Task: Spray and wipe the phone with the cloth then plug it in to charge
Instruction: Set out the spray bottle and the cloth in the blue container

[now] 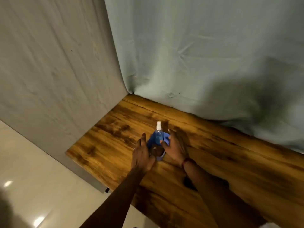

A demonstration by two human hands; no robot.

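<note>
A small clear spray bottle [158, 129] with a white nozzle stands upright on the wooden table [230, 162]. Just in front of it a blue cloth [153, 139] is bunched up between my hands. My right hand [175, 149] has its thumb and fingers on the cloth's right side, pinching it. Against the cloth's left edge is my left hand [142, 155], with its fingers straight and apart. Something dark [155, 151] lies low between my hands under the cloth; I cannot tell whether it is the phone. No charging cable is in view.
Grey-blue fabric [197, 55] hangs along the table's back edge and a grey fabric panel [57, 63] along its left side, meeting in a corner. The table's left corner [69, 153] borders a pale glossy floor [41, 186].
</note>
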